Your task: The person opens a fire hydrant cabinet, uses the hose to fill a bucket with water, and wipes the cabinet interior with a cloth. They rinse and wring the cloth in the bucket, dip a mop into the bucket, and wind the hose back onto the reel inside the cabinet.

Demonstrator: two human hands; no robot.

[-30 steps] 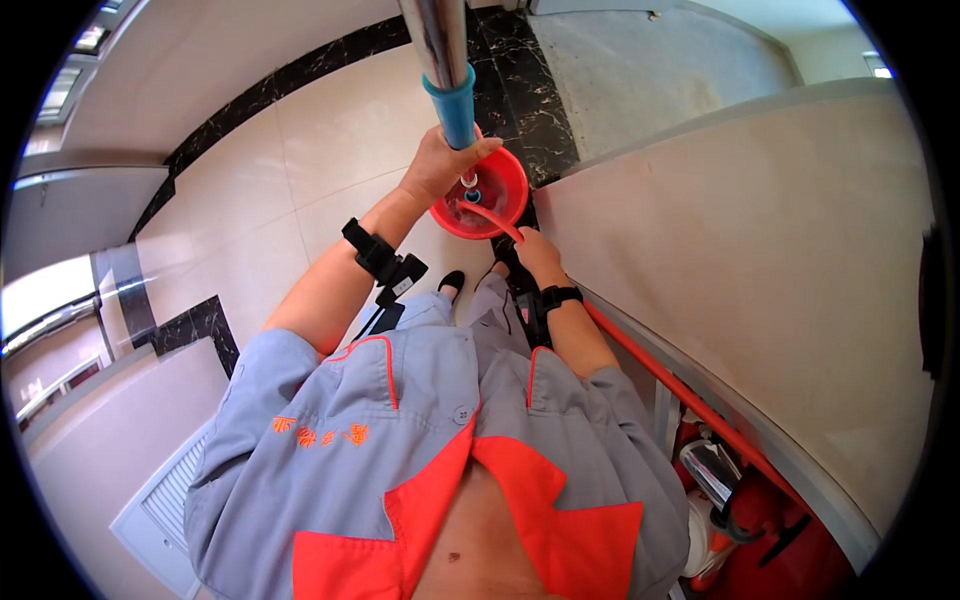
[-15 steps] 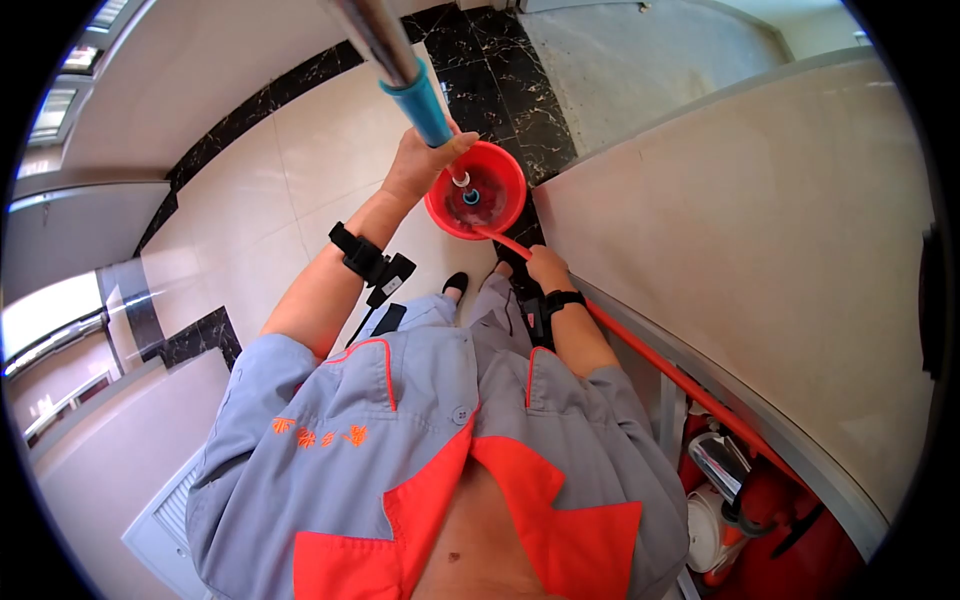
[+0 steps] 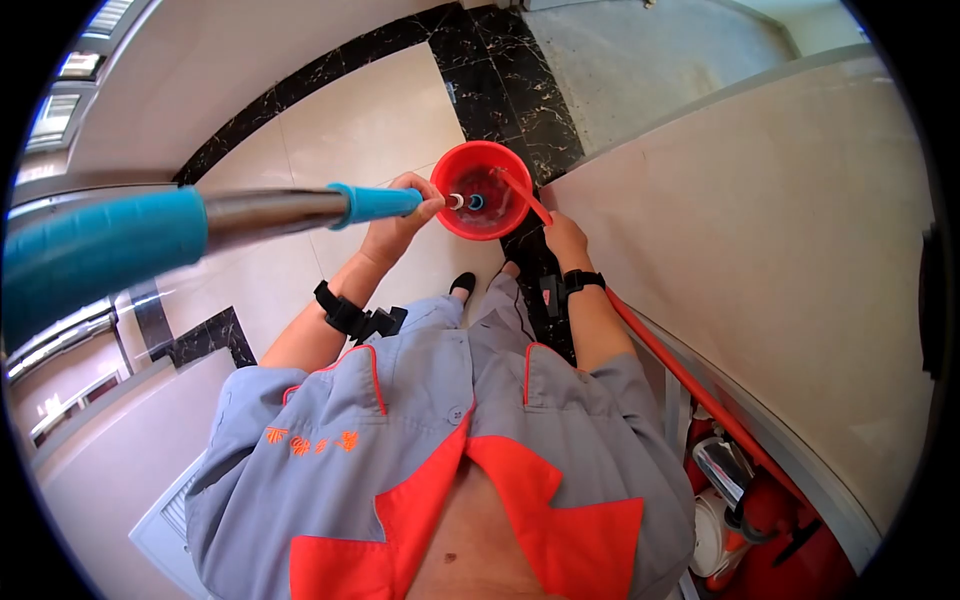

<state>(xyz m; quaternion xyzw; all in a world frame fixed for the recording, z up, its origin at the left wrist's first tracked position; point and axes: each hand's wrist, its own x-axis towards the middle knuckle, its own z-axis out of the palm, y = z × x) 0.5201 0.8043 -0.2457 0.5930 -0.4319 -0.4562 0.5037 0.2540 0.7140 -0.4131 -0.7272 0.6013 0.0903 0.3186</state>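
Note:
My left hand (image 3: 402, 218) is closed around the lower end of a metal pole (image 3: 275, 213) with light-blue sleeves, beside the left rim of a red bucket (image 3: 482, 235). The pole stretches left toward the camera. Its narrow tip, with a white and a blue ring, reaches into the bucket. My right hand (image 3: 567, 240) is wrapped round a red hose (image 3: 650, 343), just right of the bucket. The hose end lies over the bucket's right side, inside the rim. Foamy-looking liquid shows in the bucket.
Black marble strips border the pale tiled floor (image 3: 370, 105). A pale panel (image 3: 740, 230) rises on the right. Below its edge is an open compartment with a white container (image 3: 708, 535) and red items. A vent grille (image 3: 172, 520) is at lower left. My feet stand below the bucket.
The pole has swung from pointing up to pointing left, and my left hand has moved lower and left. The hose end has shifted further up in the bucket, with my right hand slightly right.

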